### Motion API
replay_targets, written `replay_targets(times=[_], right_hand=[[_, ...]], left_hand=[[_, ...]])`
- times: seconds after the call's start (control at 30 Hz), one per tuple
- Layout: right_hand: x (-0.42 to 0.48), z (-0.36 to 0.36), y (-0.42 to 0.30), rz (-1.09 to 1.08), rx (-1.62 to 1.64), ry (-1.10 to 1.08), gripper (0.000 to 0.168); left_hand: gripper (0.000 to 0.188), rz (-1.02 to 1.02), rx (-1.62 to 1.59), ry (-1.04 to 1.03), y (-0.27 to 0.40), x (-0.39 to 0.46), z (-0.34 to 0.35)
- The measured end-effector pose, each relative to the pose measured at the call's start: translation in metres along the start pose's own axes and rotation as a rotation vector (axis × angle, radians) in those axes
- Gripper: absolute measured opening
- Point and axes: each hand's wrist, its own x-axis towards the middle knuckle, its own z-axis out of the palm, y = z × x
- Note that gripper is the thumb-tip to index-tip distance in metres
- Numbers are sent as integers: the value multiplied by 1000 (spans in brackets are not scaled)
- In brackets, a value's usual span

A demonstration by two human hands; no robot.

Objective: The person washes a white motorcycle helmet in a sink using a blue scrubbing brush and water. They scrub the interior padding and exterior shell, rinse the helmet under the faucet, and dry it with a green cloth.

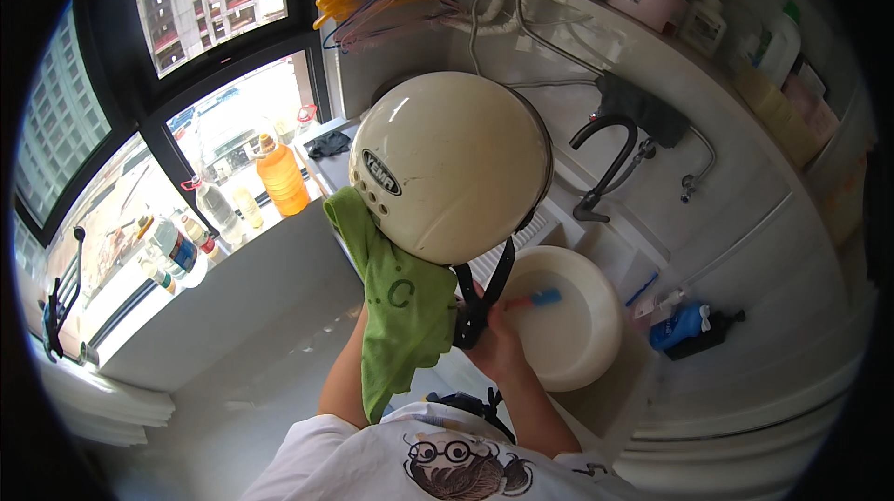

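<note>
A cream-coloured helmet [447, 166] with small vent holes and a maker's badge is held up before me, its black chin strap [482, 298] hanging down towards me. My right hand [499, 344] is at the strap, fingers partly behind it; its exact hold is unclear. A green cloth [405, 312] hangs from the helmet's lower left edge and covers my left forearm. My left hand is hidden behind the cloth and helmet. To the right of the strap, a white basin [607, 333] holds cloudy water and a brush [538, 298] with blue bristles.
A black faucet [604, 166] rises behind the basin. A blue bottle [676, 326] and other bottles stand at the right. An orange liquid bottle [283, 176] and several clear bottles line the windowsill [227, 256]. Hangers [391, 1] hang above. A shelf with containers curves along the upper right.
</note>
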Motion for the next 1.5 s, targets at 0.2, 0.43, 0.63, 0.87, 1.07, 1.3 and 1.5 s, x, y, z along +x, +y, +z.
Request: replay_targets(times=[0.2, 0.43, 0.63, 0.87, 1.07, 1.3, 1.5], right_hand=[[37, 62, 21, -354, -742, 26, 108], [51, 48, 22, -552, -1135, 246, 49], [42, 24, -11, -395, -1053, 21, 78], [42, 63, -26, -539, -409, -45, 104], [68, 67, -37, -562, -95, 83, 75], [82, 61, -34, -500, 76, -63, 59], [77, 54, -14, -386, 92, -121, 66]], left_hand=[[54, 1, -69, -40, 10, 21, 5], [54, 28, -169, -95, 25, 52, 18], [55, 75, -204, -95, 32, 53, 22], [55, 102, -211, -101, 18, 51, 42], [51, -59, -442, -145, 15, 63, 30], [40, -61, -284, -25, 23, 58, 13], [47, 20, -401, -133, 18, 63, 10]])
